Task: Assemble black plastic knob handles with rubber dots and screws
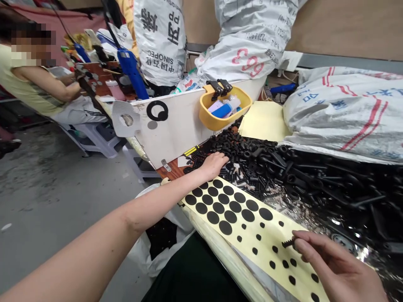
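Note:
My right hand (340,266) pinches a small black ribbed piece, which looks like a coil spring (287,243), between thumb and forefinger. It is held above a pale yellow sheet (267,243) that carries rows of large black round stickers (218,207) and scattered smaller black dots. My left hand (214,165) reaches past the sheet's far end, its fingers curled down at the near side of a heap of black plastic parts (252,157). Its fingertips are partly hidden, so whatever they grip does not show. Loose black springs (260,182) lie to the right of that hand.
A yellow bin (204,115) with small items hangs on a white upright board (179,130). Stuffed white sacks (349,111) stand behind the black parts. Yellow sheets (262,121) lie beside them. An open white bag (141,251) sits below the table edge. Another person (40,84) sits at left.

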Tool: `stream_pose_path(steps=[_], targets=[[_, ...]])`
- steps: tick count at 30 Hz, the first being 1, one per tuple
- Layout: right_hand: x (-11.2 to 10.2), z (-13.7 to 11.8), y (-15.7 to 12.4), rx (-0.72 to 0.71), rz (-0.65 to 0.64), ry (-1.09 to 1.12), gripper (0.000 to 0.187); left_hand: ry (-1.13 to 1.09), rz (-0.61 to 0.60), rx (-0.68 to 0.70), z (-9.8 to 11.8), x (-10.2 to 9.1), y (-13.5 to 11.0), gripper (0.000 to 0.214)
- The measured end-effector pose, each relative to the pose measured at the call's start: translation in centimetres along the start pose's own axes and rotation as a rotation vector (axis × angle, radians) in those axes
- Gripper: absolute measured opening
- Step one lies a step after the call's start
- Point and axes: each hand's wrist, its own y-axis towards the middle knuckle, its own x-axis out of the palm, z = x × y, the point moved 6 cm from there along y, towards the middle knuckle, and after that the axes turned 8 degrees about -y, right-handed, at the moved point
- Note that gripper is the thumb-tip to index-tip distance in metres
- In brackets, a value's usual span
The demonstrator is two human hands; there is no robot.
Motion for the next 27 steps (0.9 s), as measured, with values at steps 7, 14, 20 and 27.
stream_pose_path(steps=[7, 14, 20, 27], targets=[[-1.6, 0.5, -2.9, 0.076, 0.218, 0.172, 0.03, -0.188, 0.125, 0.027, 3.5, -1.9, -1.6, 0.015], [-2.1, 1.1, -6.4, -0.115, 0.462, 0.167, 0.014, -1.52, -0.35, 0.015, 17.4, 1.8, -11.8, 0.015], [-1.3, 1.1, -7.7, -0.323, 0.433, -0.044, 0.014, -1.887, -0.469, -0.233, 19.9, 6.8, -13.4, 0.017], [-0.1, 0.3, -7.7, -0.507, 0.33, -0.249, 0.019, -1.953, -0.517, -0.284, 19.9, 7.9, -13.4, 0.019]])
